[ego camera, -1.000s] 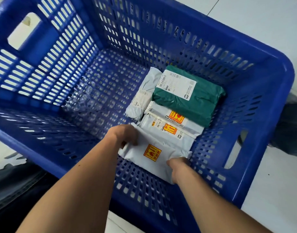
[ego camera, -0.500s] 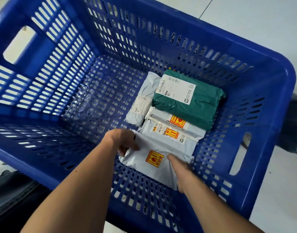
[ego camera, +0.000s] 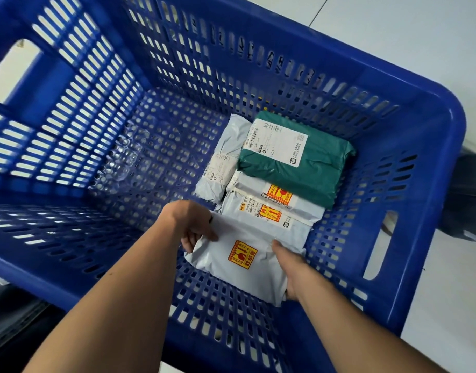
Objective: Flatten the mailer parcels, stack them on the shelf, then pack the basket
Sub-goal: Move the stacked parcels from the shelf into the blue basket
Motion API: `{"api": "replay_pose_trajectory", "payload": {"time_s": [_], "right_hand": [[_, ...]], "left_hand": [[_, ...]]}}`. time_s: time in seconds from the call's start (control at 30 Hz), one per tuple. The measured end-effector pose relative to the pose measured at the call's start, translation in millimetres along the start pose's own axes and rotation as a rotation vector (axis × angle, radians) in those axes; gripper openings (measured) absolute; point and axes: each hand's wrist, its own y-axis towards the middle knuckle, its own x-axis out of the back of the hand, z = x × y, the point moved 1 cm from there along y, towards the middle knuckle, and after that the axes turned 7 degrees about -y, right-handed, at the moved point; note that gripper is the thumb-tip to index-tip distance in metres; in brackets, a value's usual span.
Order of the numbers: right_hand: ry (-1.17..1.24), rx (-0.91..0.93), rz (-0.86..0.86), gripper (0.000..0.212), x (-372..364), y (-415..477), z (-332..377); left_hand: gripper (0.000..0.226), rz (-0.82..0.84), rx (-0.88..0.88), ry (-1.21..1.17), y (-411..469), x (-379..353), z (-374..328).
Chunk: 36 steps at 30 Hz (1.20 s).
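Note:
A big blue slotted basket (ego camera: 409, 84) fills the view. At its right end lie several mailer parcels: a green one with a white label (ego camera: 306, 168), a narrow grey one (ego camera: 223, 160) beside it, and two grey ones with orange stickers (ego camera: 269, 211) in front. Nearest me a white-grey mailer with an orange fragile sticker (ego camera: 239, 262) leans on the near wall. My left hand (ego camera: 193, 224) grips its upper left corner, thumb on top. My right hand (ego camera: 293, 267) lies flat on its right side, fingers over the edge.
The left half of the basket floor (ego camera: 140, 157) holds only a sheet of clear bubble wrap. Handle cut-outs (ego camera: 379, 246) open in both end walls. White floor tiles (ego camera: 393, 30) lie beyond the basket. Dark objects (ego camera: 471, 195) sit on the floor at right and lower left.
Both hands have stayed on the near mailer. My right hand slid from its lower right corner up onto its face and flattened there. The mailer settled lower against the basket wall.

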Motion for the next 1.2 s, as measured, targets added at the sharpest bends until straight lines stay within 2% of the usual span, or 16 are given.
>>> {"api": "replay_pose_trajectory", "payload": {"time_s": [0.3,0.43,0.57,0.77,0.83,0.9,1.0,1.13,1.2], "right_hand": [[-0.094,-0.046,0.087,0.091,-0.3,37.3,-6.0],[-0.082,-0.063,0.078,0.073,4.5,8.9,5.0],[-0.127,-0.021,0.077,0.071,4.9,13.5,3.2],[-0.062,-0.011,0.006,0.069,3.5,6.3,4.4],[-0.021,0.024,-0.01,0.075,-1.4,15.7,1.4],[-0.007,0.069,-0.033,0.09,-5.6,44.6,-8.6],[0.022,0.045,-0.009,0.106,-11.5,82.0,-24.9],[0.071,0.027,0.041,0.08,-13.2,70.5,-20.4],[0.059,0.031,0.019,0.079,-11.7,62.6,-11.9]], "left_hand": [[0.057,0.046,0.046,0.043,-2.1,2.0,-7.9],[0.056,0.045,0.052,0.052,-1.8,3.9,-7.9],[0.055,0.033,0.033,0.063,-4.7,3.8,-8.9],[0.047,-0.023,-0.042,0.072,-2.7,-4.0,-5.3],[0.04,-0.078,-0.082,0.086,0.2,-8.5,-1.4],[0.035,-0.089,-0.107,0.116,3.5,-11.9,0.0],[0.028,-0.08,-0.12,0.105,7.5,-12.9,0.4],[0.026,-0.111,-0.107,0.089,12.7,-14.4,-2.0],[0.023,-0.162,-0.126,0.113,10.9,-14.6,-4.9]]}}
